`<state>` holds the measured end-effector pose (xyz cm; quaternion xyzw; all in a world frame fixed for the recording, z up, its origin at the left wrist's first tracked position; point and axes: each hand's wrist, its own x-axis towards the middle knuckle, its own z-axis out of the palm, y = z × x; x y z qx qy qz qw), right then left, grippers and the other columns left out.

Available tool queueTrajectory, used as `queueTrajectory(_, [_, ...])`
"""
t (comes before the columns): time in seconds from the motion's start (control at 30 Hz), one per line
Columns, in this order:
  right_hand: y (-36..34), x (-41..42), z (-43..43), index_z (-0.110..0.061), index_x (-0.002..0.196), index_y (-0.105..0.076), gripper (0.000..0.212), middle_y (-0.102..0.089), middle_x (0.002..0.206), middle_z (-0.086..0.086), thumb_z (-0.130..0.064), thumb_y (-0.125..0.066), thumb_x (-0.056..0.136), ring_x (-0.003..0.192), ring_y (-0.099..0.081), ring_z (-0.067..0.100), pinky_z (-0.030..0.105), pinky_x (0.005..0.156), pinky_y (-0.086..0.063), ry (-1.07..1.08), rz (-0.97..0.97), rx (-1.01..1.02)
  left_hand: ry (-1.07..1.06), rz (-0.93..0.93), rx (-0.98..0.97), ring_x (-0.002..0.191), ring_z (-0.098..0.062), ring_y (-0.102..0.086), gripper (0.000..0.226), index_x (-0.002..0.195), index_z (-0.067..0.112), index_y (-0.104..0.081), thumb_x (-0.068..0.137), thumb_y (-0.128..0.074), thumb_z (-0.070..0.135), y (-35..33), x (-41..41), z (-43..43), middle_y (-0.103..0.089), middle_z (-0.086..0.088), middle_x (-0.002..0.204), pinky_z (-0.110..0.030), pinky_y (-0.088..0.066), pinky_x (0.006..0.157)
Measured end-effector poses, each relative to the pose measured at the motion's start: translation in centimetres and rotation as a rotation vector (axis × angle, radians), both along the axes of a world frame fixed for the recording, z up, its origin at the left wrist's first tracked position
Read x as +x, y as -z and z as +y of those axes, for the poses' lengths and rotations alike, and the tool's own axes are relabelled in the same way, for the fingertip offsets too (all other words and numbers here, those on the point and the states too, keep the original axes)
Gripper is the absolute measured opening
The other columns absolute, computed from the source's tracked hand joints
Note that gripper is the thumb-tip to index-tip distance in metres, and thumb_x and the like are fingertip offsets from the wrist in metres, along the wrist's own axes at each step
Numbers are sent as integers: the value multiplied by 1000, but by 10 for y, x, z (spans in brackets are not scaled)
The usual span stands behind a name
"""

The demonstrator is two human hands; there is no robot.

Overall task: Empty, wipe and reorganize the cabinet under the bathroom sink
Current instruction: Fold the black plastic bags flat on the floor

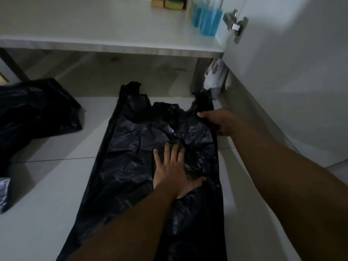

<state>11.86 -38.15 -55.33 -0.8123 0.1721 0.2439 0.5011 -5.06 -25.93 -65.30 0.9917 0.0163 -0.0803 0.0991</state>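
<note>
Black bag [131, 147] flat on floor: left hand [173, 172] spread, pressing its middle; right hand [218, 123] pinches its far corner. Second bag [37, 110] well left of both. Cabinet shelf [113, 31] beyond hands looks wiped, bottles [207, 19] and sponges [167, 2] restocked. Bags probably remain.

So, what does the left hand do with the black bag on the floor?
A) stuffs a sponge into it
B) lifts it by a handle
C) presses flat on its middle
C: the left hand lies flat, fingers straight, on the middle of the black bag.
</note>
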Motion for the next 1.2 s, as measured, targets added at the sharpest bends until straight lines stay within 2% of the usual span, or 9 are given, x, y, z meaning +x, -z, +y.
queueTrajectory(0.1, [-2, 10, 6, -4, 114, -62, 39, -70, 102, 12, -22, -75, 81, 80, -67, 23, 29, 57, -54, -58, 55, 1, -5, -23, 0, 150, -29, 18, 124, 158, 23, -3, 62, -15, 100, -4, 1, 0, 3, 2, 165, -63, 10, 115])
queueTrajectory(0.3, [-10, 43, 17, -6, 85, -64, 16, -66, 82, 12, -8, -48, 85, 65, -65, 23, 28, 58, -58, 79, 123, 426, -2, -7, -3, 149, -29, 23, 123, 158, 22, 0, 63, -14, 100, -6, 0, 1, 4, 0, 166, -63, 12, 115])
queueTrajectory(0.4, [-20, 55, 21, -4, 97, -68, 18, -71, 81, 11, -18, -58, 92, 64, -69, 21, 29, 59, -59, 115, 109, 558, 2, -3, -6, 148, -28, 25, 122, 158, 22, 1, 64, -14, 99, -7, 2, 0, 6, 0, 165, -62, 12, 115])
queueTrajectory(0.47, [-27, 64, 23, -6, 113, -63, 23, -69, 90, 11, -10, -63, 90, 70, -68, 21, 31, 64, -59, 178, -68, 524, 3, -2, -14, 148, -28, 27, 121, 158, 22, 2, 65, -15, 98, -8, 1, 0, 7, 1, 165, -62, 13, 115])
queueTrajectory(0.6, [-39, 83, 23, -15, 115, -52, 39, -59, 110, 11, 2, -67, 83, 86, -61, 21, 34, 74, -57, 245, -476, 179, 1, 10, -7, 147, -27, 29, 122, 158, 22, 5, 64, -14, 99, -9, 0, 0, 10, 1, 165, -62, 12, 115])
queueTrajectory(0.8, [-23, 83, 24, -17, 136, -40, 60, -45, 134, 11, -5, -69, 85, 114, -51, 26, 34, 96, -48, -76, -481, -165, -7, 9, -21, 146, -27, 30, 132, 157, 22, 9, 57, -13, 104, -11, 0, 0, 16, 1, 165, -61, 15, 115])
queueTrajectory(0.9, [-25, 81, 23, -14, 142, -37, 66, -50, 121, 8, 1, -67, 86, 104, -54, 24, 36, 93, -51, 97, -417, 75, -10, -4, -28, 146, -27, 30, 134, 158, 22, 8, 55, -13, 105, -11, -1, 0, 16, 1, 165, -60, 16, 115])
queueTrajectory(1.07, [-37, 90, 28, -2, 114, -61, 33, -65, 109, 16, 1, -70, 83, 93, -65, 31, 47, 83, -57, 355, -342, 314, -15, -7, -31, 148, -27, 27, 135, 158, 23, 5, 53, -14, 106, -12, -2, 0, 13, 1, 165, -60, 15, 115])
queueTrajectory(1.2, [-40, 100, 39, -12, 80, -54, 17, -64, 98, 15, -5, -68, 86, 90, -65, 30, 44, 83, -58, 496, -337, 396, -13, 0, -30, 147, -26, 29, 135, 158, 23, 6, 53, -13, 106, -14, -2, 0, 14, 1, 165, -60, 14, 115])
